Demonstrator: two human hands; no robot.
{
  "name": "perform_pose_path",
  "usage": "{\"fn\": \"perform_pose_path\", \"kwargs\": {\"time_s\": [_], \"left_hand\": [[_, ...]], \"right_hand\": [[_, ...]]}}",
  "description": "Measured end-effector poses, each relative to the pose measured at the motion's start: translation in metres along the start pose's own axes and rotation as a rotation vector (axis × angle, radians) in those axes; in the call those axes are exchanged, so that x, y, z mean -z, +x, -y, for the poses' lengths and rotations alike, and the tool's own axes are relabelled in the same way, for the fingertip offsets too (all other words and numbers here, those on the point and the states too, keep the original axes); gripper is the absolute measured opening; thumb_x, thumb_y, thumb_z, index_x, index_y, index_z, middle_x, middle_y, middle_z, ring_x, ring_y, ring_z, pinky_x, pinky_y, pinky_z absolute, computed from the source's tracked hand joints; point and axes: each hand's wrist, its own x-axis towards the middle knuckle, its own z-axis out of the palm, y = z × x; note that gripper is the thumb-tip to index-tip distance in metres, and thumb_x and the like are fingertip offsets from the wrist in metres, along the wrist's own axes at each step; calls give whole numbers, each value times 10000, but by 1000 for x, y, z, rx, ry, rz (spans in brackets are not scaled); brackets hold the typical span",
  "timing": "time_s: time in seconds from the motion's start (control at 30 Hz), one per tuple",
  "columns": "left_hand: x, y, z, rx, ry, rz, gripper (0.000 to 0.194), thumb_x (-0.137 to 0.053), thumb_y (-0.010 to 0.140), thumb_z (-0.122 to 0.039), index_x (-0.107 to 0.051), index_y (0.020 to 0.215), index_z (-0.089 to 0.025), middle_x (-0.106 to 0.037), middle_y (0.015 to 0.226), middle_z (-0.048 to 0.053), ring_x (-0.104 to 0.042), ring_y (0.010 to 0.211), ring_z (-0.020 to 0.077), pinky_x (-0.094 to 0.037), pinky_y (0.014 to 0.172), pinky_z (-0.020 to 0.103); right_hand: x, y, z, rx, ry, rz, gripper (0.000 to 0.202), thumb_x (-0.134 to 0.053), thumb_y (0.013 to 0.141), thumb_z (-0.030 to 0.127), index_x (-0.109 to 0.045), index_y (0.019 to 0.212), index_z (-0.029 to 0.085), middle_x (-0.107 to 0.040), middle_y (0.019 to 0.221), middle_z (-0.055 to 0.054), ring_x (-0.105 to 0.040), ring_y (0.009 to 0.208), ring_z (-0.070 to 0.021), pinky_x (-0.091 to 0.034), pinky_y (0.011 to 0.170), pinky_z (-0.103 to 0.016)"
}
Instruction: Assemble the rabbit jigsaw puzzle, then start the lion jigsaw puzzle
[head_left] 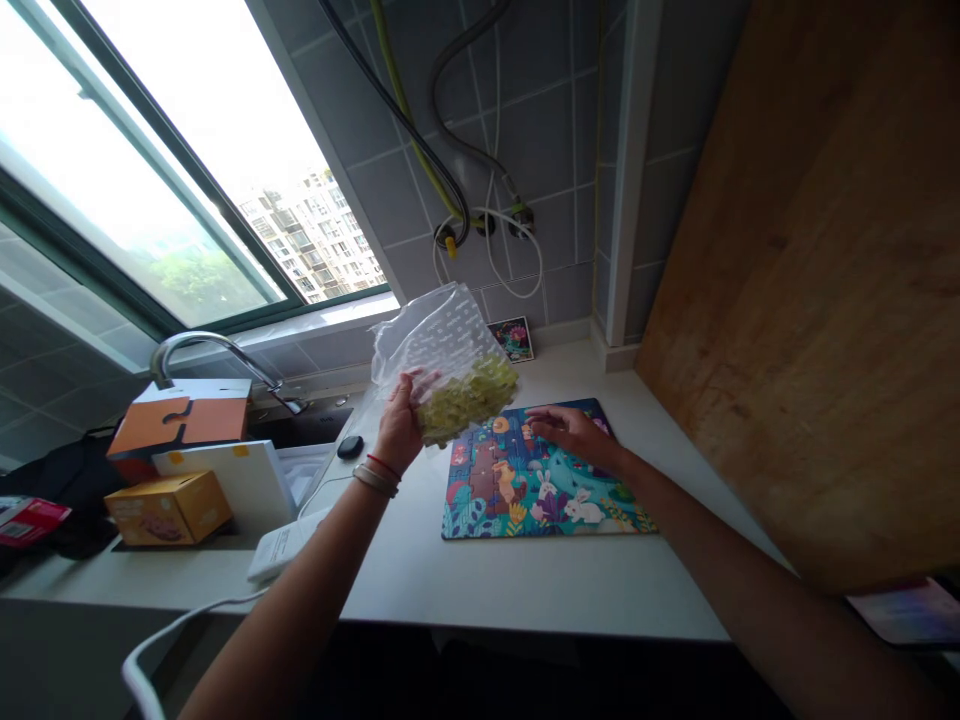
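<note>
My left hand (401,425) is closed on a clear plastic bag (439,335) with white printing, raised over the counter. Several yellow-green pieces (472,400), some with puzzle-like knobs, fill the bag's lower end. Beneath and to the right lies a colourful jigsaw puzzle (517,490) with rabbits and plants on it. The bag hides part of its upper left. Over the puzzle's upper part hovers my right hand (570,432), its fingers loosely bent and apart, with nothing visible in them.
Behind the puzzle a small picture card (514,340) leans at the wall. On the left are a yellow box (169,508), an orange and white box (184,415), a white power strip (285,548) and a tap (225,345). A wooden panel (810,300) stands on the right.
</note>
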Motion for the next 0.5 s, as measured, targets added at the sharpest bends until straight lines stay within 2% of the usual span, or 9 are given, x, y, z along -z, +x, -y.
{"fn": "perform_pose_path", "kwargs": {"time_s": [0.07, 0.17, 0.23, 0.33, 0.43, 0.5], "left_hand": [[-23, 0, 20, 21, -96, 3, 402, -623, 981, -597, -586, 1170, -244, -737, 1271, 76, -754, 1089, 256, -636, 945, 446], [-56, -2, 54, 62, -208, 15, 352, -596, 1006, -559, -587, 1162, -244, -759, 1214, 67, -750, 1103, 239, -622, 975, 426], [-75, -5, 75, 101, -224, 58, 367, -629, 979, -565, -608, 1133, -233, -771, 1179, 81, -739, 1140, 259, -607, 997, 436], [-88, -8, 95, 112, -167, 218, 403, -726, 899, -523, -659, 1125, -195, -769, 1194, 120, -711, 1201, 286, -558, 1058, 436], [-80, -6, 99, 70, -74, 302, 412, -783, 801, -340, -683, 1172, -192, -748, 1263, 112, -694, 1221, 279, -524, 1087, 414], [-65, -3, 94, 16, -8, 289, 479, -746, 788, -273, -653, 1255, -224, -716, 1331, 100, -688, 1217, 270, -539, 1050, 412]], "right_hand": [[-9, -6, 8, -117, 326, 170, 634, -687, 875, 697, -663, 1324, 249, -733, 1304, -136, -736, 1119, -294, -606, 922, -456], [-19, -11, 16, -177, 607, 217, 717, -605, 847, 829, -653, 1264, 247, -734, 1297, -147, -741, 1129, -303, -617, 904, -477], [-20, -10, 17, -224, 680, 135, 708, -528, 875, 845, -667, 1213, 238, -762, 1224, -139, -748, 1104, -311, -627, 880, -494], [-16, -3, 13, -299, 715, -98, 614, -471, 946, 758, -680, 1201, 240, -797, 1108, -124, -764, 1035, -321, -650, 809, -505], [-8, 4, 4, -317, 714, -317, 498, -575, 931, 653, -678, 1194, 243, -810, 1034, -108, -775, 944, -320, -663, 721, -476], [-2, 6, -2, -280, 682, -429, 479, -674, 885, 617, -668, 1185, 245, -809, 968, -84, -774, 819, -300, -653, 614, -429]]}}
